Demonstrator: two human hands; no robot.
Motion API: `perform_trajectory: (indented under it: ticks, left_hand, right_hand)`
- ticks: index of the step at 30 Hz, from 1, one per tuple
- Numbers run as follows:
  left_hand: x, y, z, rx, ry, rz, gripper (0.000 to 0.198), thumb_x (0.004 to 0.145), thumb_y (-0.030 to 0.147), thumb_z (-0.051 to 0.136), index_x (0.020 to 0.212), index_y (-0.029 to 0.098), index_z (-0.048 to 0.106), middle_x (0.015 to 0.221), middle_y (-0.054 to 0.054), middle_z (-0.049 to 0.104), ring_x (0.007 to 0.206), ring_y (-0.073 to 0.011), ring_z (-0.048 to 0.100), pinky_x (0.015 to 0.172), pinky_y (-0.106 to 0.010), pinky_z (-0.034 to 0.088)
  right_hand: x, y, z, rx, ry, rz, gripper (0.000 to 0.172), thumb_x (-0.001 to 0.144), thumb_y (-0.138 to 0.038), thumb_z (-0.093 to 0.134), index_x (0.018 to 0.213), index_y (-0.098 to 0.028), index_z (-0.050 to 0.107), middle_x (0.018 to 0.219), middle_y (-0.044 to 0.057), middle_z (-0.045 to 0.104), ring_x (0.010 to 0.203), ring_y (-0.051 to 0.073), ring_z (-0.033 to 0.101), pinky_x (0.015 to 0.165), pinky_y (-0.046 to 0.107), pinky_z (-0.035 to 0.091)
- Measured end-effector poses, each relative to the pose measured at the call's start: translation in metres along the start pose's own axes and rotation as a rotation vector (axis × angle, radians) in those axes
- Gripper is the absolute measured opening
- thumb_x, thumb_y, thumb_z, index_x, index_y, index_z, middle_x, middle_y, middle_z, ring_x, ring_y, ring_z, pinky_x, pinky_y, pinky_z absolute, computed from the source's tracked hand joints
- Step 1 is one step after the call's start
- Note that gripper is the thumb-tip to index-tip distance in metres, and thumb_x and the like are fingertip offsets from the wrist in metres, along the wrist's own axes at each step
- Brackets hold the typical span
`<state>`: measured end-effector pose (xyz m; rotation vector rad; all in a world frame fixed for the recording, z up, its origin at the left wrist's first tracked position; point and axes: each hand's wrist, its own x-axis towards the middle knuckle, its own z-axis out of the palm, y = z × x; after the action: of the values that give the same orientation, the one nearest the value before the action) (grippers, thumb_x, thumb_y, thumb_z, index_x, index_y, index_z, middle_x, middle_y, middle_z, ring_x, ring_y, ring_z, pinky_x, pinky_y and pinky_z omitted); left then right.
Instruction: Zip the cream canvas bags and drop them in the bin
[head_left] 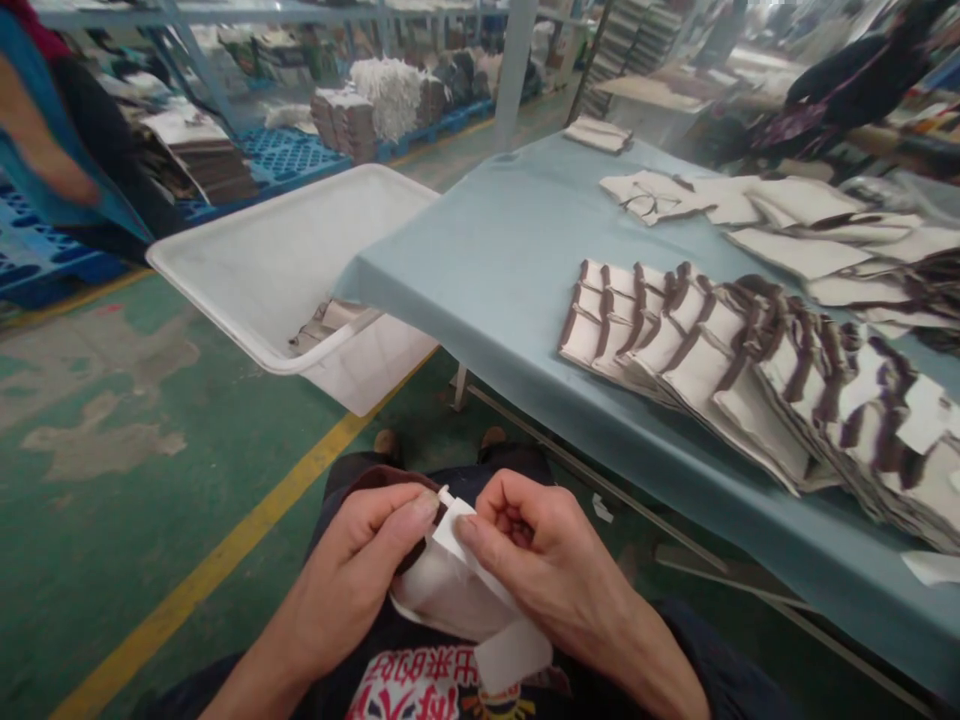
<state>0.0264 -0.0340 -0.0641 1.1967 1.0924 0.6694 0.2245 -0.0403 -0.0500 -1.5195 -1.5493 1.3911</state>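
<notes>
While the blue-covered table point(450, 265) stands ahead and to my right, bearing an overlapping row of cream-and-brown pieces point(682, 350), the cream fabric piece point(442, 590) is held low over my lap, apart from the table. I judge it light and soft: it should sag if unsupported and slip little. Take hold at the brown edge point(386, 475), which looks firmer than the pale panel. My right hand point(551, 530) pinches the white tag point(452, 528) between thumb and curled fingers; my left hand point(367, 560) pinches, thumb uppermost, at the small white tip point(446, 496). I judge the tag thin and easily creased; grip it flat. The tip likely calls for a fingertip pinch; how it is fixed, I cannot tell.
</notes>
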Motion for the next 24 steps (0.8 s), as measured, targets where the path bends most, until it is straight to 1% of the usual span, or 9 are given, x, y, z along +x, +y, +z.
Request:
perform_trajectory:
  ticks: [5,13,17,20,24]
  left_hand:
    - [0.000,-0.009,-0.002,-0.079,-0.042,-0.057,0.048,0.104,0.054,0.056,0.071,0.019,0.056,0.064,0.006,0.037,0.059,-0.0128,0.028,0.052,-0.025,0.025]
    - [0.003,-0.012,-0.001,-0.031,-0.041,-0.044,0.046,0.104,0.049,0.054,0.070,0.019,0.053,0.064,0.005,0.037,0.058,-0.0122,0.030,0.050,-0.025,0.025]
    - [0.003,-0.012,-0.001,-0.011,-0.039,-0.024,0.046,0.104,0.049,0.054,0.069,0.020,0.052,0.063,0.006,0.037,0.057,-0.0119,0.029,0.050,-0.025,0.025]
    - [0.002,-0.013,0.000,-0.013,-0.037,-0.040,0.046,0.104,0.051,0.054,0.070,0.020,0.051,0.064,0.006,0.037,0.057,-0.0118,0.029,0.050,-0.025,0.025]
    - [0.002,-0.014,0.003,-0.021,-0.045,-0.068,0.048,0.104,0.054,0.054,0.071,0.019,0.052,0.065,0.005,0.038,0.058,-0.0120,0.030,0.051,-0.025,0.025]
  right_hand:
    - [0.001,0.002,-0.005,-0.007,-0.060,-0.025,0.028,0.091,-0.036,0.066,0.069,-0.022,0.054,0.058,-0.006,0.052,0.052,0.010,0.040,0.048,0.023,0.028]
    - [0.008,0.005,-0.014,-0.060,-0.139,-0.096,0.028,0.090,-0.035,0.068,0.069,-0.022,0.055,0.057,-0.007,0.046,0.052,0.009,0.036,0.049,0.023,0.027]
    - [0.008,0.004,-0.013,-0.062,-0.140,-0.076,0.025,0.089,-0.031,0.068,0.069,-0.022,0.054,0.058,-0.008,0.045,0.052,0.009,0.037,0.049,0.022,0.027]
    - [0.008,0.005,-0.012,-0.047,-0.130,-0.052,0.025,0.088,-0.029,0.068,0.069,-0.022,0.053,0.058,-0.008,0.045,0.053,0.009,0.038,0.050,0.022,0.028]
    - [0.008,0.008,-0.012,-0.030,-0.120,-0.048,0.027,0.089,-0.031,0.067,0.068,-0.022,0.052,0.058,-0.007,0.046,0.053,0.009,0.039,0.049,0.022,0.028]
